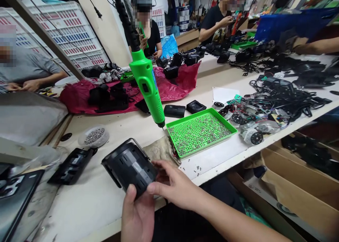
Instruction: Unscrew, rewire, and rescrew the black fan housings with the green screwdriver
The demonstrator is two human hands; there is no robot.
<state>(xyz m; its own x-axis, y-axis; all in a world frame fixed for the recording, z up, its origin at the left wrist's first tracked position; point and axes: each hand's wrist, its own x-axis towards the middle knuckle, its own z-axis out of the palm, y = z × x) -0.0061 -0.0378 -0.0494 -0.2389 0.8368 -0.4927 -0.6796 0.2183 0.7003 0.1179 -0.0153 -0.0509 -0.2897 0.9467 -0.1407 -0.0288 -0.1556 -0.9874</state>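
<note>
A black plastic housing [129, 168], boxy with rounded corners and slotted vents on its upper face, is held just above the near edge of the worktop [87, 203]. Its long axis runs from upper left to lower right, tilted so the vented face looks up toward the camera. The left hand [137, 217] comes up from below, thumb pressed against the housing's near lower corner and fingers out of sight beneath it, so it grips the housing from underneath. The right hand [174, 187] reaches in from the right, its fingers curled and touching the housing's right end; both hands are on it, the right one covering the end that points toward the tray.

Directly beyond the housing, a bright green electric screwdriver [145, 83] hangs on a black coiled cord, bit pointing down, its tip close above the worktop and apart from the housing. To the right of the tip sits a green tray [227, 123] scattered with small screws, with a few loose screws [196, 168] on the worktop in front of it. A grimy cloth [161, 149] lies between housing and tray. To the left lie a flat black cover panel [70, 166] and a round clear tub of screws [94, 136]. Farther off, other people sit at work around a red cloth [182, 83] piled with black parts, and tangled cables [286, 94] spread along the right.
</note>
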